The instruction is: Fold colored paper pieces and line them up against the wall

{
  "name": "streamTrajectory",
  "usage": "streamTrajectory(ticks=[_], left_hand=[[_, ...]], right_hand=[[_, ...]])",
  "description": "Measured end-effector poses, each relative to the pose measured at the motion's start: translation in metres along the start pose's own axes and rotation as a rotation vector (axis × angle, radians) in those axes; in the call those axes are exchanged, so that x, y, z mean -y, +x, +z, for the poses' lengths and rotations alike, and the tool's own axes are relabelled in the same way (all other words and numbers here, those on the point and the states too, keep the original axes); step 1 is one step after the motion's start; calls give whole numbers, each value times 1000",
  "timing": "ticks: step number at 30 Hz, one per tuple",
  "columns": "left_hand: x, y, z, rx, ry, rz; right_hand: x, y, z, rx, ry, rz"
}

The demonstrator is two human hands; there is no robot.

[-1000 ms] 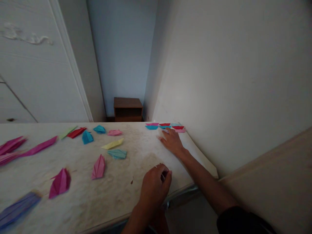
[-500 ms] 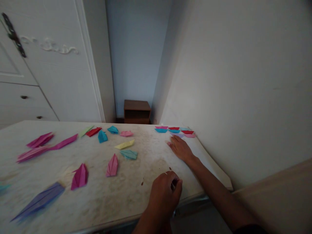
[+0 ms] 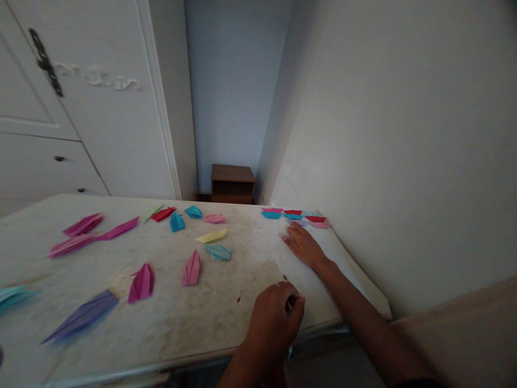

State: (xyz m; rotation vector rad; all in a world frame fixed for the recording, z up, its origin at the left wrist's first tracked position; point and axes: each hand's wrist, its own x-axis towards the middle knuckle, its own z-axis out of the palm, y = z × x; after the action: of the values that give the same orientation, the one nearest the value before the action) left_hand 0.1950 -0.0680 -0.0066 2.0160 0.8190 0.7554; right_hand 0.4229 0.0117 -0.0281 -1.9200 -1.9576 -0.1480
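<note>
Near right hand: two red folded papers, one lavender folded paper.

Left grip curled, right arm outstretched — right grip palm down

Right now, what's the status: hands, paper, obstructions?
Right hand outstretched at lavender origami piece. Left hand curled near table edge, grip unclear. Blue origami piece close beyond the lavender one.

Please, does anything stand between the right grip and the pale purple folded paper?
Nothing visible does: the right grip seems to reach the near edge of the pale purple paper. A blue paper lies beyond, not between.
</note>
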Motion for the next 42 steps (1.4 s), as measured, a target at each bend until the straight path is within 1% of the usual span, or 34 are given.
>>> streamTrajectory(ticks=[3, 6, 8, 10, 13, 17, 19, 21, 23, 25, 27, 29, 31, 32, 37, 42], left_hand=[[-2, 0, -4, -4, -56, -8], [-4, -1, -10, -38, -162, -34], [-5, -1, -15, -106, -221, -63], [-4, -2, -21, -211, -258, -87], [0, -4, -34, -367, -295, -103], [13, -6, -62, -503, -281, -122], [21, -6, -82, -544, -202, -104], [30, -4, -108, -567, -52, -55], [41, 1, -136, -533, 158, -11], [54, 11, -161, -468, 361, -28], [69, 22, -180, -356, 548, -118], [81, 32, -190, -200, 694, -179], [89, 41, -193, -119, 744, -197], [91, 45, -192, -103, 750, -198], [95, 57, -188, -73, 740, -228], [96, 57, -189, -76, 694, -239]], right_hand=[[7, 0, -8, -86, 102, -25], [25, -3, -17, -166, 265, -2], [43, -7, -23, -186, 389, 30], [64, -12, -29, -186, 490, 52], [96, -20, -35, -113, 653, 60], [132, -23, -36, 29, 807, 9], [146, -20, -33, 98, 858, -23], [157, -16, -26, 171, 909, -43], [165, -12, -17, 241, 942, -56], [170, -11, -8, 286, 941, -58], [173, -11, -2, 301, 926, -53], [176, -11, 2, 298, 925, -49], [178, -11, 3, 301, 932, -52], [179, -11, 4, 306, 931, -55], [181, -9, 5, 320, 911, -52], [180, -9, 6, 308, 915, -35]])
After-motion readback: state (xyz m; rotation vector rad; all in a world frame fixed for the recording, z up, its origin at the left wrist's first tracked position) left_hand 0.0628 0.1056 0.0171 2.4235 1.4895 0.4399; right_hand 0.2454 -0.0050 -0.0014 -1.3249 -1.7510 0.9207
